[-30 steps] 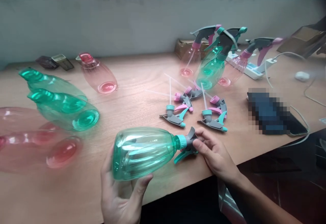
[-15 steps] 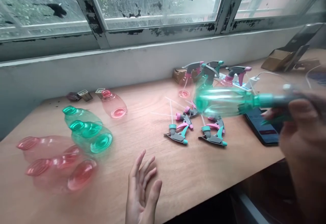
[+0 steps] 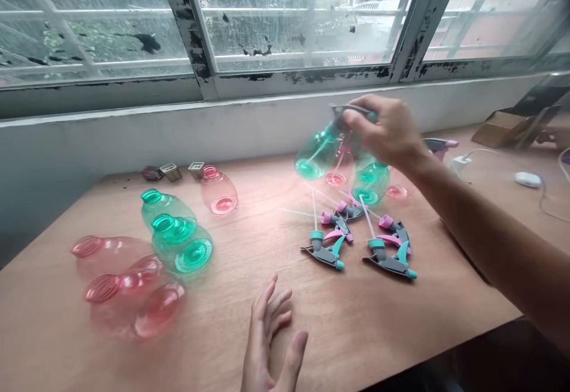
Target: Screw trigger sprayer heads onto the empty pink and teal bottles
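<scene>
My right hand [image 3: 386, 132] is stretched out over the far side of the wooden table [image 3: 338, 326], closed round the grey trigger head of a green spray bottle [image 3: 317, 151]. The bottle hangs tilted just above the table beside other assembled spray bottles [image 3: 370, 179]. My left hand [image 3: 271, 341] hovers open, fingers spread, over the near edge and holds nothing. Several loose trigger heads [image 3: 361, 241] with white tubes lie between the two hands.
Two empty green bottles [image 3: 180, 234] and three empty pink bottles [image 3: 127, 282] lie at the left, another pink bottle [image 3: 217, 190] and small dark caps [image 3: 171, 171] further back. A cardboard box [image 3: 499, 127], white cables and a white mouse [image 3: 528, 179] sit at the right. A window runs behind.
My right hand has carried the green spray bottle from the right over to the group at the back. My left hand, which let go of it earlier, stays open near the front edge.
</scene>
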{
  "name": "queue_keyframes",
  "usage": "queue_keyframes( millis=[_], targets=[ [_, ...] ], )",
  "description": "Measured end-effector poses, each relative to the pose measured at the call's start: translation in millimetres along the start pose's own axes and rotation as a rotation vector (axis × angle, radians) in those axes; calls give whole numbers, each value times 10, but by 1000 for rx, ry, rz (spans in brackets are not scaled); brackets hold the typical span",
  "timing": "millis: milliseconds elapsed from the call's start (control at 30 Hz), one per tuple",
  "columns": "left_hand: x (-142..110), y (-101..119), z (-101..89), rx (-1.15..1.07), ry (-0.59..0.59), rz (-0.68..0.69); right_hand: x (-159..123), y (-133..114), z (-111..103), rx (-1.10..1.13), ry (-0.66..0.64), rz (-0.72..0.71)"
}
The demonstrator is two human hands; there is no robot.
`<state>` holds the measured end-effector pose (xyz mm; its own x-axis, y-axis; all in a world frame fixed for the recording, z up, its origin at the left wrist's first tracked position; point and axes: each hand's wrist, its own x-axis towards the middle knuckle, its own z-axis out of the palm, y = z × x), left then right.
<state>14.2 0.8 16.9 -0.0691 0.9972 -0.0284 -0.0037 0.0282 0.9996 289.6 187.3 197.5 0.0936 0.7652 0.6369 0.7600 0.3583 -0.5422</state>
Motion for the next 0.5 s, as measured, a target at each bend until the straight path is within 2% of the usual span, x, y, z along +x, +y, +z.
queue_keyframes(
  millis=[133,233,367,500],
  targets=[
    [0,-86,-40,29,-64,59,274,179,582,-207,-50,80],
    [-6,-168,-65,82,-129,115,355,265,886,-414,-67,114],
    [-28,-250,-93,158,-194,198,420,300,1085,-566,-142,144],
    [-43,-271,-137,194,-215,234,471,329,1129,-598,-178,171]
  ],
)
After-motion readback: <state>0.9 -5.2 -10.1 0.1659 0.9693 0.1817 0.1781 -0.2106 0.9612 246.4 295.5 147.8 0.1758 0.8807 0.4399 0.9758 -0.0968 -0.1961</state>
